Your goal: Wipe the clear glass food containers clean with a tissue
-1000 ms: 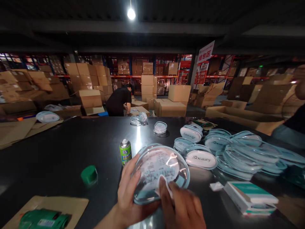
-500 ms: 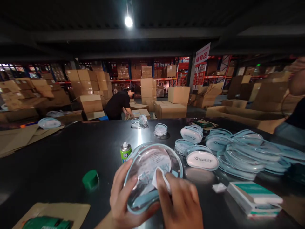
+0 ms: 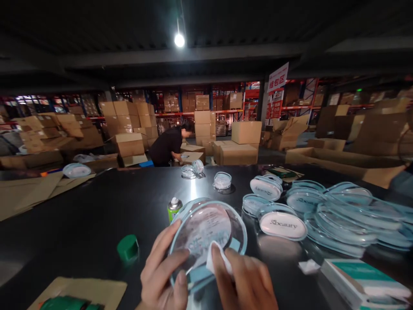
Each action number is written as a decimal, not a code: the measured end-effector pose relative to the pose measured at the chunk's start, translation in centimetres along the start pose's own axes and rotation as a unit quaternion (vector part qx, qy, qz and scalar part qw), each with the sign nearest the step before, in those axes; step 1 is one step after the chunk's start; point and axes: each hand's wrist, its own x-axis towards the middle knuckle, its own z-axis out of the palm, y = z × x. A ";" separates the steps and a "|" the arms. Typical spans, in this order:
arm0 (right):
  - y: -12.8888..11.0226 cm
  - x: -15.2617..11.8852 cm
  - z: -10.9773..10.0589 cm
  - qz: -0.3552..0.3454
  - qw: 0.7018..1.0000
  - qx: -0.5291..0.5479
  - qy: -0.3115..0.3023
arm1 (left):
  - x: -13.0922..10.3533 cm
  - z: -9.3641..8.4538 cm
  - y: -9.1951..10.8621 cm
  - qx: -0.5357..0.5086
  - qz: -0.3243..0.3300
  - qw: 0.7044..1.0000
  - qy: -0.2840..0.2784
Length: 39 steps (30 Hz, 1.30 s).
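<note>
Stacked brown cardboard boxes [image 3: 129, 142] and red warehouse racking fill the background, where a person in a black top [image 3: 167, 146] is bent over an open carton, under a single bright ceiling lamp [image 3: 179, 40]. Across the foreground a broad, glossy black bench [image 3: 80, 215] is spread.

Above the near edge of the bench, just in front of the wearer, a clear oval plastic case with a pale blue rim [image 3: 206, 234] is held up off the surface. Its long axis runs from lower left to upper right, and its printed face is tilted toward the camera. The left hand [image 3: 163, 275] is clamped on the case's lower left rim, thumb on the front face and fingers spread along the edge. The right hand [image 3: 247, 282] is closed on a small white cloth pad [image 3: 215, 257], which is pressed against the lower right part of the case's face.

Just behind the case a green spray can with a white nozzle [image 3: 174, 207] stands upright, partly hidden. A loose green plastic cap [image 3: 128, 247] lies to the left. To the right, a pile of similar blue-rimmed oval cases [image 3: 342, 215] is laid out, the nearest white-faced one [image 3: 283, 224] marked "beauty". A white and teal flat box [image 3: 364, 280] lies at the lower right.
</note>
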 end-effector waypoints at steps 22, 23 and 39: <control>-0.8 0.0 0.1 -0.018 0.999 -0.028 -0.027 | -0.5 -0.6 -0.1 -0.076 -0.131 0.988 0.043; -0.8 0.0 0.1 -0.018 0.999 -0.023 -0.025 | -0.5 -0.6 0.0 -0.079 -0.144 0.985 0.046; -0.8 -0.3 0.2 -0.027 0.999 -0.045 -0.016 | -0.9 -0.6 0.1 -0.126 -0.200 0.971 0.045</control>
